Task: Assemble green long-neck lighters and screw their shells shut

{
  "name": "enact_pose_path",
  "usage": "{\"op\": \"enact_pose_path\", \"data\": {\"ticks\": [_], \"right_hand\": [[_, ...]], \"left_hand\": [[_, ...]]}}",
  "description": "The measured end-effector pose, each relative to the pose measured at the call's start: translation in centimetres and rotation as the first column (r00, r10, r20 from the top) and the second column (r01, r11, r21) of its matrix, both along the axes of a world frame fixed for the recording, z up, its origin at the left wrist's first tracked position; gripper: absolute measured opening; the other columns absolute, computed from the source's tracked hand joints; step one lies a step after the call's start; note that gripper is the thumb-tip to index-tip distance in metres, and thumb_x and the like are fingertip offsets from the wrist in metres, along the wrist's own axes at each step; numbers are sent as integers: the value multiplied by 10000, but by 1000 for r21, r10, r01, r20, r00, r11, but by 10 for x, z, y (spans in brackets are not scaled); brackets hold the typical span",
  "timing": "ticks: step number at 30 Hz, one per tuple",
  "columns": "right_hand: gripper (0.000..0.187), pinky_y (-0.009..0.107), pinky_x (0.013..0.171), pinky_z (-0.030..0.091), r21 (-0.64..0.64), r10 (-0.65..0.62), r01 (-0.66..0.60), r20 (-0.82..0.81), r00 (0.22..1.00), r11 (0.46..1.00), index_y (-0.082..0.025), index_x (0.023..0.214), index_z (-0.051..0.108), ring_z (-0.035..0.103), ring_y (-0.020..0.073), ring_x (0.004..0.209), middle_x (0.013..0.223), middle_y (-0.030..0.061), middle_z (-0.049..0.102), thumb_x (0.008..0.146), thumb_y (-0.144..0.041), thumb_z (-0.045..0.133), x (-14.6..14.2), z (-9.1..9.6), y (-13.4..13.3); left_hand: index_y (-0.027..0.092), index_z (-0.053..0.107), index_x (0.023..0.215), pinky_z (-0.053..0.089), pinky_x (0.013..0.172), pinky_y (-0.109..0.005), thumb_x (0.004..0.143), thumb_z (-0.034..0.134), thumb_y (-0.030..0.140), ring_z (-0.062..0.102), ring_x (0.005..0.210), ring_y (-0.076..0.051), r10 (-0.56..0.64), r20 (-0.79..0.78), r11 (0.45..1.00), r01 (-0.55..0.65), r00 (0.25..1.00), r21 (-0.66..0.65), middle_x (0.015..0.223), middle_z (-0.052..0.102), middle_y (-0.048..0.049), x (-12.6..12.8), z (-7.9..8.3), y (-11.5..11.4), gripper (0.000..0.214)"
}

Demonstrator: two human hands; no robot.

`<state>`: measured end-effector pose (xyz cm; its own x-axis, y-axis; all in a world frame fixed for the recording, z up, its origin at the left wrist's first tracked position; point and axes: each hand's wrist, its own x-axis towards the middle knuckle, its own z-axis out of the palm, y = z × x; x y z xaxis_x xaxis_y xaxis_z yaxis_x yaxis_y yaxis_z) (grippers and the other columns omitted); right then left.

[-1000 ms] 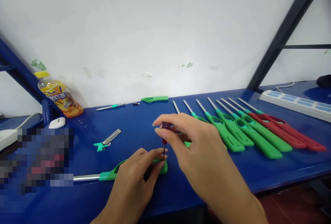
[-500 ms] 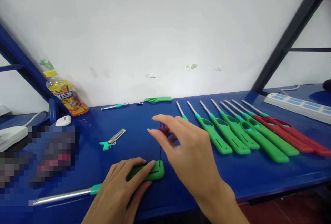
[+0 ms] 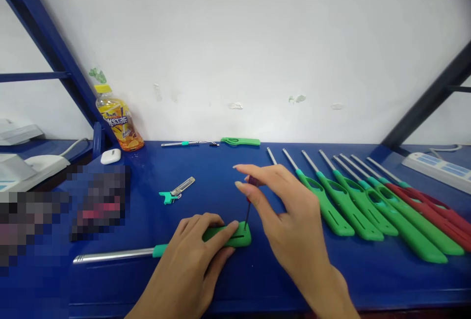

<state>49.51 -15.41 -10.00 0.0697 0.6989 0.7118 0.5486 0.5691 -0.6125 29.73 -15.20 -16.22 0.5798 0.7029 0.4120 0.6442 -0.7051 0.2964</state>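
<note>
My left hand [image 3: 195,255] is closed over a green long-nosed lighter [image 3: 243,237], pressing it flat to the blue table. The lighter's metal tube points left, past my fingers. In my right hand [image 3: 294,221], thumb and fingers pinch the dark red handle of a small screwdriver [image 3: 248,213]. Its shaft slants down, and the tip meets a hole near the lighter's butt end. My palm and fingers hide part of the lighter's handle. Beyond my left hand lies a loose turquoise trigger piece [image 3: 168,197] with a metal-and-clear part attached.
To the right lies a row of green lighters [image 3: 333,211] and red lighters [image 3: 423,206]. A green casing half [image 3: 243,141] and a thin metal tube with wires [image 3: 174,144] lie by the wall. At left stand a drink bottle [image 3: 119,120] and a white earbud case [image 3: 111,156].
The camera view has swung left, so the scene sits further right. The screwdriver still stands at the lighter's hole, and my left hand keeps its hold.
</note>
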Motion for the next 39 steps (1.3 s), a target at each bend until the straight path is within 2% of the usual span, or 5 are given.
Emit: {"op": "enact_pose_path", "data": {"ticks": [8,18,23,30,39], "right_hand": [[440,257,861,531,-138,122,-109,83,989,984,-342,1455,641,686,124,964,1127,-15,723,1091,-134,506,14,3,-2],[207,315,745,517,81,-125,112,166,978,990,-245,1201,755,653,155,752,837,-22,698,994,-249,744,3,-2,0],[367,297,909,568,0,62,-62,69,996,998,-272,1425,648,739,157,1049,1211,8,788,1098,-175,514,1,-6,3],[177,263,774,548,75,-87,84,36,996,994,-255,1128,782,680,137,829,917,-10,703,1008,-158,695,2,-4,3],[290,255,790,571,-35,106,-108,-44,993,994,-315,1226,771,689,128,878,985,-27,707,990,-154,723,7,-4,4]], "left_hand": [[292,689,1383,571,860,-532,1027,604,137,638,1005,-303,37,49,999,-36,998,-12,1179,673,-87,3,-3,2,397],[264,691,1367,558,867,-522,1031,595,131,654,1021,-296,17,54,1000,-17,998,12,1170,677,-86,4,-1,6,374],[252,698,1352,563,862,-515,1035,579,129,660,1023,-298,5,64,1000,-7,998,24,1173,682,-93,4,1,6,361],[287,672,1392,560,867,-505,1049,571,157,643,1011,-290,6,56,1000,-7,998,13,1181,673,-85,2,-3,5,381],[275,666,1396,555,872,-517,1040,589,144,632,1020,-295,6,38,1000,-6,999,-3,1195,664,-89,1,-1,5,387]]}}
